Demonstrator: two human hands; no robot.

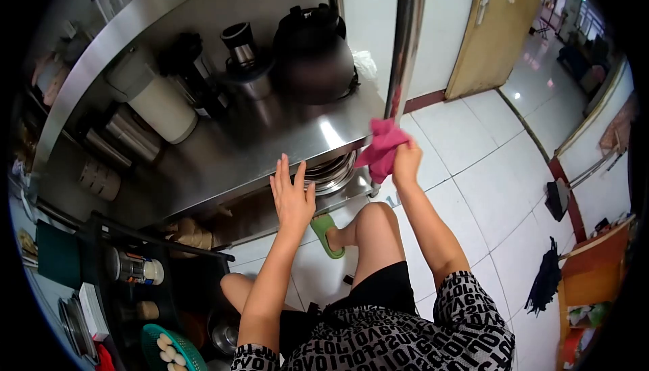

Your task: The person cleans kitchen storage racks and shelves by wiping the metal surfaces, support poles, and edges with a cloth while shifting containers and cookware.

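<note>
My right hand (407, 163) is closed around a pink cloth (382, 149), which lies against the lower part of the shelf's metal post (404, 46). My left hand (293, 192), fingers spread and holding nothing, is at the front edge of the stainless steel shelf (253, 158). Behind and beside that hand, a stack of metal plates (332, 175) shows on the lower level. On the shelf above stand a black rice cooker (312, 57), a steel blender-like appliance (245, 60) and a white kettle-shaped container (159, 97).
A black rack (101, 242) at the left holds jars and a green basket (150, 344) with eggs (167, 349). White floor tiles (466, 141) run toward a worn door (497, 30). A dark mop head (544, 280) lies at the right near an orange-brown cabinet (593, 276).
</note>
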